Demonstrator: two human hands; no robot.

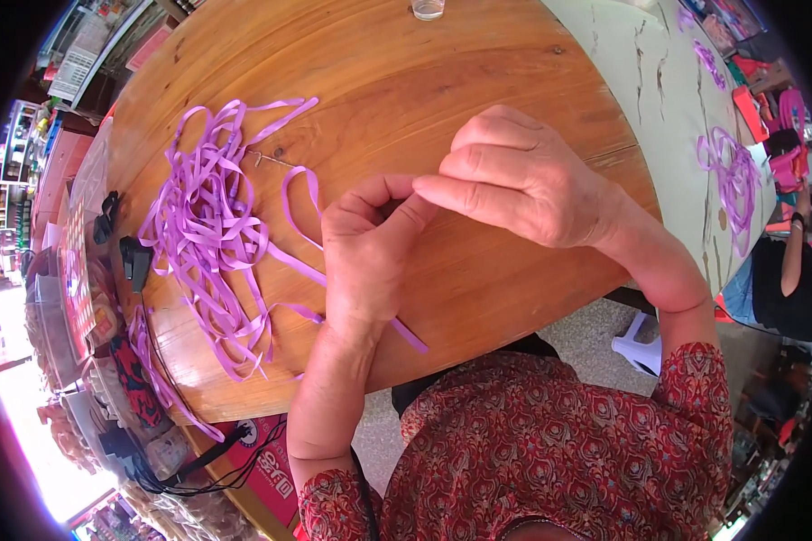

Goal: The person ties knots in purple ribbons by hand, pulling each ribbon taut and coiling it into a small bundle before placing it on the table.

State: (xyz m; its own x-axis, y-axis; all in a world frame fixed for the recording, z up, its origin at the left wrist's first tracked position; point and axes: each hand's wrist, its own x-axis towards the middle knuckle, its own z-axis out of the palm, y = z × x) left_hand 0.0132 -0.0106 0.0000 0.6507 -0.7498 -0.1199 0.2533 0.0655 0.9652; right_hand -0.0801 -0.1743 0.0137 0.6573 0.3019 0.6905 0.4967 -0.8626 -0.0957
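My left hand (370, 239) and my right hand (523, 180) meet fingertip to fingertip above the round wooden table (514, 298). Both are closed in a pinch, and whatever lies between the fingertips is too small or hidden to make out. A tangled heap of purple ribbon (212, 194) lies left of my left hand. From there a ribbon strand (293, 263) runs behind my left wrist, and a purple ribbon end (410, 334) shows on its other side. At the heap's right edge lies a thin wire-like piece (266, 160).
A small clear glass (428, 8) stands at the far edge. To the right, a white marbled tabletop (609, 36) bears another purple ribbon bundle (731, 180). Black cables (162, 361) and bagged goods crowd the left. A person in black (780, 279) is at the far right.
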